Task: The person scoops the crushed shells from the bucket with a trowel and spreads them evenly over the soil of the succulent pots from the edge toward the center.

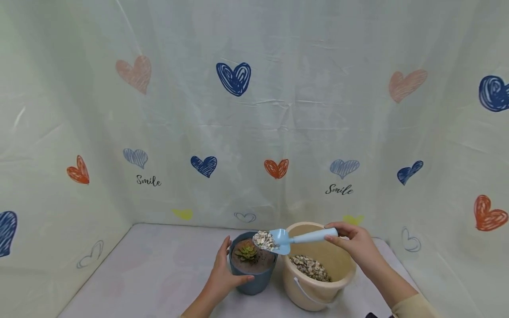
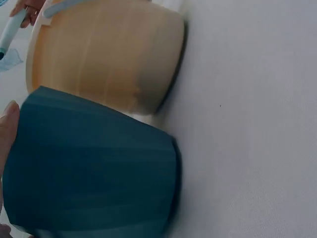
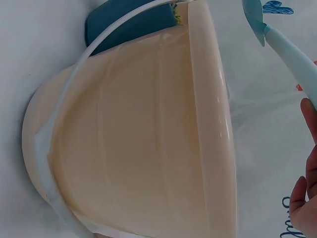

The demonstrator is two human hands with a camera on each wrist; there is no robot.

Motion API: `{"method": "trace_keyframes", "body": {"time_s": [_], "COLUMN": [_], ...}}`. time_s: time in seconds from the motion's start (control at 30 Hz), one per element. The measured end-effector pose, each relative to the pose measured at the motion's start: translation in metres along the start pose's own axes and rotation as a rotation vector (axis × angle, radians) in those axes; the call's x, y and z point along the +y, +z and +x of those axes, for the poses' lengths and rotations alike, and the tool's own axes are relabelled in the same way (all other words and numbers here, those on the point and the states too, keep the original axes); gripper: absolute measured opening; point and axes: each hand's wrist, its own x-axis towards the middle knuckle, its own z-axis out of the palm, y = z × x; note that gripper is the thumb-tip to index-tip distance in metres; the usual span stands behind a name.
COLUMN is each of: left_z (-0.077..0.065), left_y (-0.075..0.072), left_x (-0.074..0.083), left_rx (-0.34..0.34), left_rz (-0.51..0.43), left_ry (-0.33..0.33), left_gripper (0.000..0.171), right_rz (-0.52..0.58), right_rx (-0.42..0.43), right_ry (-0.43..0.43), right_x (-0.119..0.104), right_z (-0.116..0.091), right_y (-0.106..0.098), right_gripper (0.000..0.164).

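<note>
My right hand (image 1: 355, 245) grips the end of a light blue hand trowel (image 1: 314, 236) by its handle. Pale stone chips (image 1: 265, 240) heap on the trowel's scoop, which is over the right part of a blue-grey flower pot (image 1: 256, 282). Inside the pot a small green succulent (image 1: 246, 251) stands in brown soil. My left hand (image 1: 222, 274) holds the pot at its left side, thumb at the front and fingers toward the back. Beside the pot, under the trowel handle, stands a beige bucket (image 1: 306, 296) partly filled with similar chips.
The pot and bucket stand close together on a white-covered table (image 1: 159, 265). A curtain with printed hearts (image 1: 254, 132) hangs behind and at both sides. The bucket's white handle (image 2: 64, 6) hangs down its front.
</note>
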Motion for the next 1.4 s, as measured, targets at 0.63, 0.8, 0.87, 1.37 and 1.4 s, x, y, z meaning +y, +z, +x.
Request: {"method": "trace_keyframes", "body": {"time_s": [0.63,0.8,0.87,1.37,1.4], "left_z": [0.008,0.007,0.007,0.005,0.005], "left_y": [0.003,0.005,0.005,0.005,0.005], "left_x": [-0.011,-0.012,-0.011,-0.010,-0.010], "left_rx": [-0.063,-0.055,-0.052,-0.026,-0.024], "left_rz": [-0.075,-0.081,-0.081,-0.063,-0.065], "left_ry": [-0.004,0.014,0.020,-0.030,-0.034], "left_gripper": [0.126,0.126,0.125,0.125,0.125], "right_rz": [0.028,0.001,-0.013,-0.090,-0.095], "right_rx": [-0.133,-0.169,-0.189,-0.226,-0.227], "right_ry": [0.011,-0.008,-0.020,-0.061,-0.063], "right_x": [0.003,0.005,0.004,0.000,-0.001], "right_z": [0.034,0.037,0.037,0.038,0.038], "right_y": [0.026,0.033,0.036,0.051,0.052], "right_gripper": [0.037,0.036,0.037,0.035,0.035]}}
